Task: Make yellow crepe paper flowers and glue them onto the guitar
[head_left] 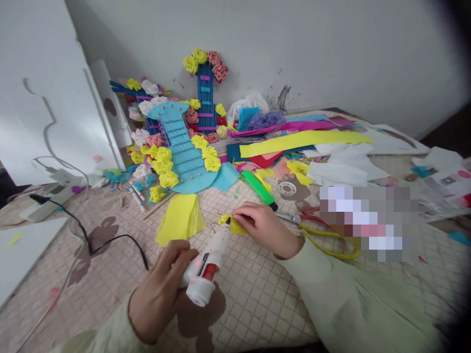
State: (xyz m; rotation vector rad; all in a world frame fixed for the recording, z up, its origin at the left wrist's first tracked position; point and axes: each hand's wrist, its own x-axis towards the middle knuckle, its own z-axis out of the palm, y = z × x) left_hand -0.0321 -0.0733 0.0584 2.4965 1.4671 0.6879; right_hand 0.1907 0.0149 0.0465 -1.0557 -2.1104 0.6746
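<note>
My left hand [164,284] is closed round the handle of a white hot glue gun [206,269], whose nozzle points away from me. The nozzle tip meets a small piece of yellow crepe paper [239,226]. Pinching that piece from the right is my right hand [267,225], its fingers pressed together over the paper. Just left of the nozzle lies a stack of yellow crepe paper [179,219]. Beyond it stands a light blue guitar-shaped piece [180,147] edged with yellow paper flowers [162,162].
Right of my right hand lie yellow-handled scissors [327,245], red-handled pliers [294,217] and a green utility knife [257,189]. A dark blue guitar neck [205,98] leans on the wall. Coloured paper strips [305,142] lie behind. A black cord [117,238] and power strip [47,196] are at left.
</note>
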